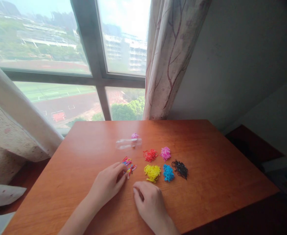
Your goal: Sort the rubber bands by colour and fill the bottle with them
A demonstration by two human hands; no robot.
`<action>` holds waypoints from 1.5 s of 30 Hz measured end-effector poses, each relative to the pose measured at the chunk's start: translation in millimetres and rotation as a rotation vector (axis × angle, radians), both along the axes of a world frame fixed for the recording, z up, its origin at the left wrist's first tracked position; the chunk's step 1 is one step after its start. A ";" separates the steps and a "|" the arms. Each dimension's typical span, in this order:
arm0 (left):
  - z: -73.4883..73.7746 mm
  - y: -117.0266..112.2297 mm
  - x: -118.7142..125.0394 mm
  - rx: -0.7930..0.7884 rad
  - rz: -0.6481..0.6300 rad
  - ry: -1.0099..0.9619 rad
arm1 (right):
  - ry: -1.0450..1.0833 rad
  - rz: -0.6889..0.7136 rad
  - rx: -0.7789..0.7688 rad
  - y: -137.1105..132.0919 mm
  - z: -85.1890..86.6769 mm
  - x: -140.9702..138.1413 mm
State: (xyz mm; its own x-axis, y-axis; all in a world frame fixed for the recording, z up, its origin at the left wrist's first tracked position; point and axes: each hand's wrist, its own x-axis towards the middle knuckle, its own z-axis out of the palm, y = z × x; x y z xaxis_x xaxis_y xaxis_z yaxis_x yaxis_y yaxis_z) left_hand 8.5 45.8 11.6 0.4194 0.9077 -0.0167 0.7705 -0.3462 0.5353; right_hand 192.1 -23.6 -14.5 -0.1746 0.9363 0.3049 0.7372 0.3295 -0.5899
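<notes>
Thumb and index finger of the left hand point(109, 182) were bent toward each other at the near-left edge of the mixed pile point(128, 166) of small coloured loops. The gap at the fingertips was narrow; whether a loop was gripped could not be told. The right hand point(150, 199) rested loosely curled to the near right, apart from the pile, with its thumb beside the bent index finger. Whether it held anything could not be told.

The mixed pile lay directly beyond the left fingertips and to the far left of the right hand. Its long axis ran roughly far to near. Individual loops pointed in various directions; those at the near end slanted from near left to far right.

Five single-colour piles lay to the right: the yellow pile point(152, 173), blue pile point(168, 173) and black pile point(180, 168), with the red pile point(150, 155) and pink pile point(165, 153) farther off. A clear container point(123, 143) lay beyond, its long axis left to right, near a pink bunch point(135, 135). All items were on the wooden table point(207, 202).
</notes>
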 end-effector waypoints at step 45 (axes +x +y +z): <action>12.1 19.1 -15.1 0.055 0.051 0.044 | -0.073 0.025 -0.013 -12.1 -2.9 -1.7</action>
